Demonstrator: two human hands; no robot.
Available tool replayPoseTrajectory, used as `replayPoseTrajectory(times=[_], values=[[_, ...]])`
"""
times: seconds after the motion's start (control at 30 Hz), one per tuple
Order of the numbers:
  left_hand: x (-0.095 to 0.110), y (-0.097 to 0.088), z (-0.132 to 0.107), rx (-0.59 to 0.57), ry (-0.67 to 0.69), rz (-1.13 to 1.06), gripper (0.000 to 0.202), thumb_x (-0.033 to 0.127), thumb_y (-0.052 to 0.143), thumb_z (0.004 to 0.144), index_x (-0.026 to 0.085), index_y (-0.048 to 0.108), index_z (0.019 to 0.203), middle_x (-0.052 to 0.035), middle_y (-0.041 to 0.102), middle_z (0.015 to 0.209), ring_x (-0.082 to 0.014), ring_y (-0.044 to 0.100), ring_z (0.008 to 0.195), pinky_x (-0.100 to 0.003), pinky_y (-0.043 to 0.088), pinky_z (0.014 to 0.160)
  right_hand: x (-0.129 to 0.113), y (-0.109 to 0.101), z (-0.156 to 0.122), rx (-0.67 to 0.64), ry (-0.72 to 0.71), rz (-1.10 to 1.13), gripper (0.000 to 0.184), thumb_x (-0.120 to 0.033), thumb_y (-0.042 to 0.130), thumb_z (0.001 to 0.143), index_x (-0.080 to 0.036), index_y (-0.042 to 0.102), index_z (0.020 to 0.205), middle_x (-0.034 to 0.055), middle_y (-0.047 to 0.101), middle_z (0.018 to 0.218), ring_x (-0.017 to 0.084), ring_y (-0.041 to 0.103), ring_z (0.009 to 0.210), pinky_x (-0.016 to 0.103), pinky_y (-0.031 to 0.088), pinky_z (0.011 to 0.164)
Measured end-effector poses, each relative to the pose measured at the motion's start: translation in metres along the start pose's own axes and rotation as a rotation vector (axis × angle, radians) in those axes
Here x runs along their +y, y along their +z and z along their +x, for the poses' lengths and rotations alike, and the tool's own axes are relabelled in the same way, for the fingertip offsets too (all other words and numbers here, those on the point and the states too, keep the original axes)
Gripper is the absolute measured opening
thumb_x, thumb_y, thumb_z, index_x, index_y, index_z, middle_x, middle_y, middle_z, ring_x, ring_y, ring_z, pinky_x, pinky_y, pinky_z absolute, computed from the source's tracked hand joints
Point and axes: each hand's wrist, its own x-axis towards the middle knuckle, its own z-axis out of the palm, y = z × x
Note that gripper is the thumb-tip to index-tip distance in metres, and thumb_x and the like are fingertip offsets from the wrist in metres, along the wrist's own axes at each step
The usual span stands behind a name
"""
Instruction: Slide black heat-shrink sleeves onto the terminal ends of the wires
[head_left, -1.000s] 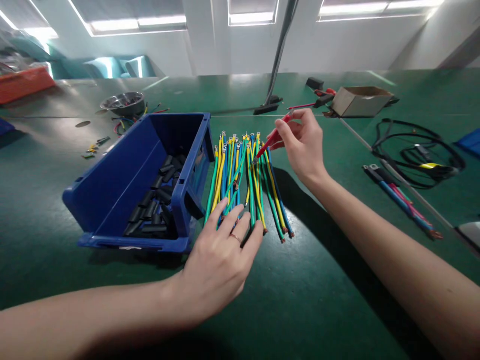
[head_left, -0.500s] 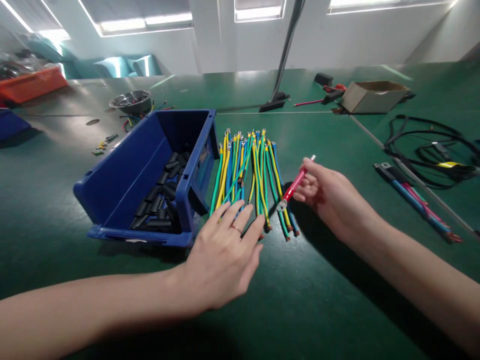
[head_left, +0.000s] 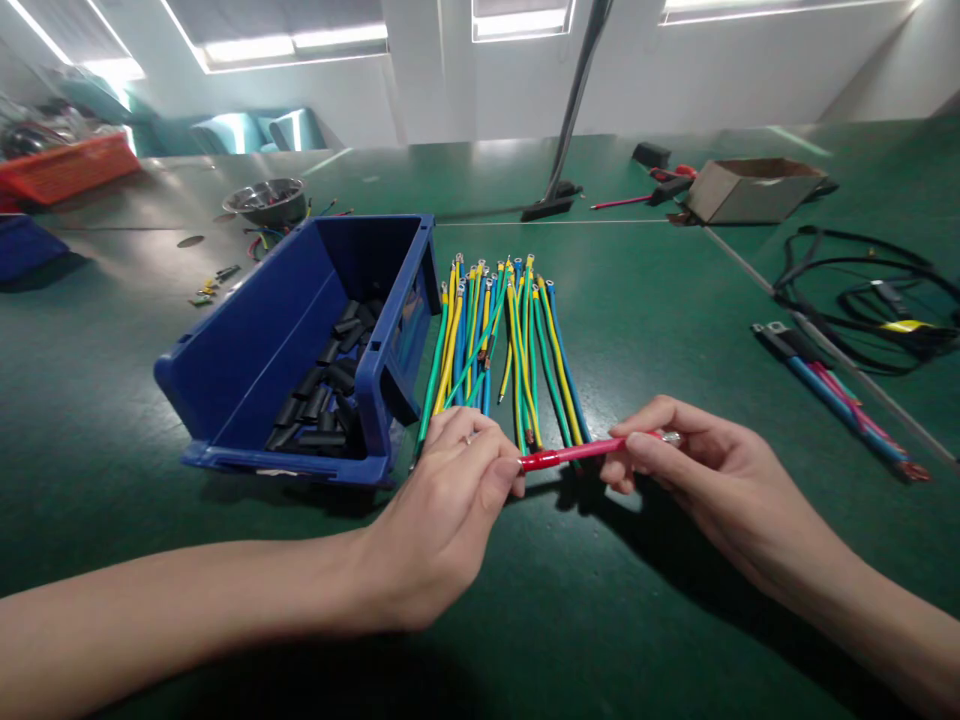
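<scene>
One red wire [head_left: 574, 455] spans the gap between two hands, above the near ends of the wires [head_left: 558, 358], which overlap too much to count. The left hand [head_left: 450, 510] pinches one end under its thumb, back up, fingers curled; the right hand [head_left: 697, 465] grips the other between thumb and fingertips, its forearm slanting in from the lower right. Two blue bins [head_left: 255, 350] show; the nearer one's right edge stands just beside the wires. Green table [head_left: 637, 620] stretches between the wires and one coiled cable [head_left: 847, 262].
</scene>
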Motion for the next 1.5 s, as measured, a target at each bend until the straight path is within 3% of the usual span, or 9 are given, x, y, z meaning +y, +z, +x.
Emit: replayPoseTrajectory(times=[0.2,0.6,0.73,0.83,0.93,1.13,1.2,1.37,1.5], values=[[-0.002,0.001,-0.002,0.025,-0.056,-0.099,0.036,0.014,0.028,0.106,0.021,0.046,0.076,-0.0002,0.055,0.076,-0.0164,0.053,0.081,-0.034,0.044,0.079,0.001,-0.008,-0.004,-0.115,-0.051,-0.153,0.031,-0.049,0.068,0.088,-0.019,0.076,0.088,0.0037,0.067,0.063,0.014,0.060,0.057,0.026,0.048,0.054],[0.002,0.005,-0.010,0.099,0.203,-0.051,0.050,0.038,0.020,0.111,0.021,0.047,0.073,0.0014,0.056,0.069,-0.0159,0.055,0.074,-0.038,0.039,0.090,-0.004,-0.018,-0.007,-0.370,-0.037,-0.177,0.032,-0.051,0.066,0.090,-0.022,0.080,0.089,0.0006,0.060,0.053,0.010,0.051,0.047,0.023,0.035,0.044],[-0.002,0.010,-0.012,0.137,0.404,0.122,0.048,0.035,0.020,0.110,0.021,0.051,0.076,0.0007,0.057,0.064,-0.0189,0.055,0.075,-0.040,0.039,0.090,-0.009,-0.016,-0.013,-0.309,-0.200,-0.427,0.022,-0.043,0.063,0.094,-0.030,0.080,0.093,0.0028,0.074,0.075,0.014,0.063,0.059,0.027,0.048,0.053],[-0.004,0.013,-0.014,0.105,0.380,0.210,0.041,0.024,0.029,0.107,0.019,0.051,0.074,-0.0016,0.057,0.067,-0.0195,0.050,0.070,-0.040,0.038,0.078,-0.011,-0.015,-0.016,-0.246,-0.416,-0.568,0.016,-0.033,0.062,0.094,-0.032,0.077,0.099,0.0029,0.075,0.081,0.017,0.067,0.067,0.028,0.051,0.057],[-0.003,0.011,-0.014,0.077,0.390,0.221,0.041,0.019,0.031,0.106,0.018,0.049,0.069,-0.0018,0.052,0.064,-0.0180,0.042,0.063,-0.038,0.029,0.061,-0.009,-0.016,-0.017,-0.319,-0.550,-0.654,0.017,-0.022,0.057,0.097,-0.027,0.072,0.103,0.0009,0.067,0.072,0.013,0.060,0.061,0.025,0.043,0.052],[-0.001,0.007,-0.009,0.007,0.326,0.189,0.040,0.015,0.033,0.104,0.018,0.050,0.068,-0.0023,0.051,0.062,-0.0174,0.041,0.061,-0.036,0.032,0.059,-0.009,-0.019,-0.015,-0.512,-0.586,-0.878,0.022,-0.018,0.045,0.102,-0.023,0.065,0.107,0.0014,0.062,0.076,0.014,0.057,0.069,0.027,0.042,0.059],[-0.001,0.008,-0.007,0.039,0.309,0.158,0.040,0.016,0.031,0.105,0.017,0.051,0.070,-0.0028,0.052,0.063,-0.0176,0.042,0.061,-0.035,0.033,0.060,-0.009,-0.016,-0.014,-0.464,-0.655,-1.006,0.023,-0.018,0.042,0.102,-0.022,0.065,0.104,0.0029,0.063,0.076,0.016,0.056,0.067,0.030,0.043,0.059],[0.002,0.011,-0.007,0.042,0.336,0.242,0.036,0.016,0.037,0.104,0.015,0.057,0.073,-0.0036,0.056,0.064,-0.0184,0.043,0.062,-0.036,0.033,0.061,0.002,0.002,-0.020,-0.102,-0.961,-1.263,0.028,-0.010,0.048,0.095,-0.016,0.064,0.118,0.0129,0.072,0.097,0.026,0.063,0.090,0.041,0.051,0.078],[0.003,0.010,-0.007,0.051,0.332,0.253,0.038,0.017,0.036,0.105,0.014,0.059,0.075,-0.0031,0.058,0.063,-0.0181,0.045,0.063,-0.035,0.033,0.062,0.009,0.018,-0.033,-0.072,-0.900,-1.195,0.030,-0.005,0.041,0.095,-0.013,0.062,0.115,0.0096,0.068,0.086,0.019,0.059,0.073,0.032,0.051,0.065]])
